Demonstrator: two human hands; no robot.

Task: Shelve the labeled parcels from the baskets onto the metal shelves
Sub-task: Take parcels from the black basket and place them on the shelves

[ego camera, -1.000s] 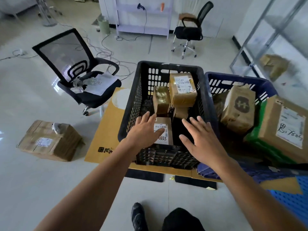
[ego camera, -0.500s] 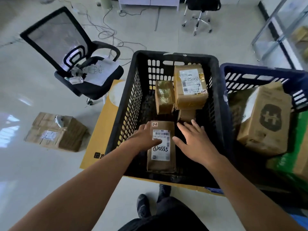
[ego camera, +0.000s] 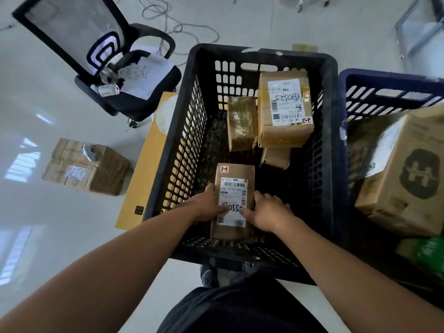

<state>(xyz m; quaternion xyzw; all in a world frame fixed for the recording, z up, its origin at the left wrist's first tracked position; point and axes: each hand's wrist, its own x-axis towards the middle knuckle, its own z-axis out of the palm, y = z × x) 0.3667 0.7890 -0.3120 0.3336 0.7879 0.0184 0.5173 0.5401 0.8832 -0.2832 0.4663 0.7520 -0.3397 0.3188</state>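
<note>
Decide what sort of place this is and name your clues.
Probably a parcel sorting room or small courier depot: a black basket holds cardboard boxes, including a labeled parcel; a blue basket alongside holds more; an office chair stands nearby.

The blue basket point(ego camera: 384, 79) runs off the right edge, its green parcel point(ego camera: 430, 254) blurred. A small parcel point(ego camera: 275, 157) hides mostly under a big parcel point(ego camera: 284, 111). Fine print on the held parcel point(ego camera: 234, 188) is unreadable.

Brown parcels point(ego camera: 234, 200) with white barcode labels, black lattice basket point(ego camera: 189, 145), blue basket point(ego camera: 384, 92), yellow board point(ego camera: 144, 169).
</note>
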